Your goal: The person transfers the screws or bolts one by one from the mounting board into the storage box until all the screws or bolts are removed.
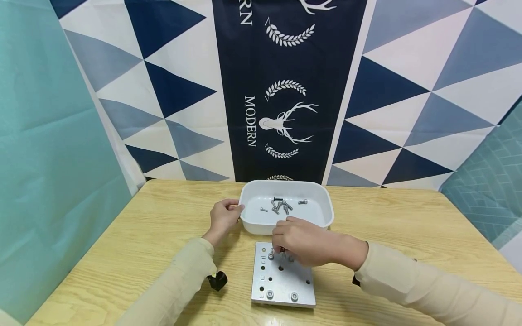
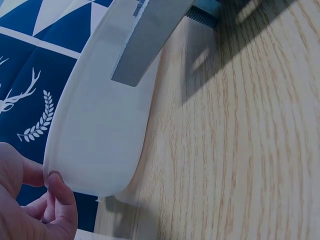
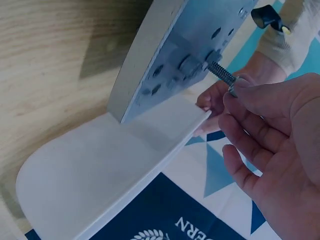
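My left hand (image 1: 225, 215) pinches the left rim of a white plastic tub (image 1: 258, 228) between thumb and fingers. Several loose bolts lie in the tub, among them a silver one (image 1: 302, 202) and a black one (image 1: 278, 199). Over the far part of a metal plate (image 1: 287, 283) with holes is my right hand (image 1: 303, 242). Its thumb and index finger pinch a threaded bolt (image 3: 221, 73) by the head end, the shank pointing toward the plate. Whether the bolt's tip touches the plate, I cannot tell. Other bolts, such as this one (image 1: 270, 294), sit in the plate's holes.
The plate lies on a wooden table (image 1: 163, 226), right in front of the tub. A patterned cloth (image 1: 183, 90) hangs behind the table's back edge. Small black devices are worn on the wrists, the left one (image 1: 218, 280) showing below the sleeve.
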The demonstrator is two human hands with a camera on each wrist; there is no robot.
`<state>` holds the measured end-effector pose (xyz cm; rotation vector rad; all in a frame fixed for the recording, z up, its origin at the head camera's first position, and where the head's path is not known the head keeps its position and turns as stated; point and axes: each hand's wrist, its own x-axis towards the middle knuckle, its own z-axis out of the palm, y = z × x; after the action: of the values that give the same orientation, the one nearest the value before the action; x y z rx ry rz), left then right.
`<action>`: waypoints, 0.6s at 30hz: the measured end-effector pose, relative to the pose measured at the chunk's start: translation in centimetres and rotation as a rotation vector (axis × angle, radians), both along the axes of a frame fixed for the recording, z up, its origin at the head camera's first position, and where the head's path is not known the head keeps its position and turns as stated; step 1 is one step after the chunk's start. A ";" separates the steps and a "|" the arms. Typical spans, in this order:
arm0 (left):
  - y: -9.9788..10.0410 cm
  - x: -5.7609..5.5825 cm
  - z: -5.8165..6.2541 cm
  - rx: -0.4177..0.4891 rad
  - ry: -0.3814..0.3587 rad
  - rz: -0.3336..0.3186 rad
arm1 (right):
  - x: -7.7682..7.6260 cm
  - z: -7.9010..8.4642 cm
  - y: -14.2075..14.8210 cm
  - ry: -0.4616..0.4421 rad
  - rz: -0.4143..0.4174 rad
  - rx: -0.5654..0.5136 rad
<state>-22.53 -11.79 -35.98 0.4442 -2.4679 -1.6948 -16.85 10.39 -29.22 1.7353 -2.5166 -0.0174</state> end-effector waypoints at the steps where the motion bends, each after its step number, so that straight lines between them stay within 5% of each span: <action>1: 0.0 0.0 0.0 0.000 0.000 0.000 | -0.2 0.0 0.1 0.000 -0.005 -0.003; 18: -0.1 0.0 0.0 0.034 0.004 -0.004 | -1.8 0.3 1.0 0.015 -0.043 -0.025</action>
<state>-22.48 -11.87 -35.97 0.4394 -2.4423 -1.7400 -18.66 11.36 -28.96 1.6651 -2.5324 -0.0022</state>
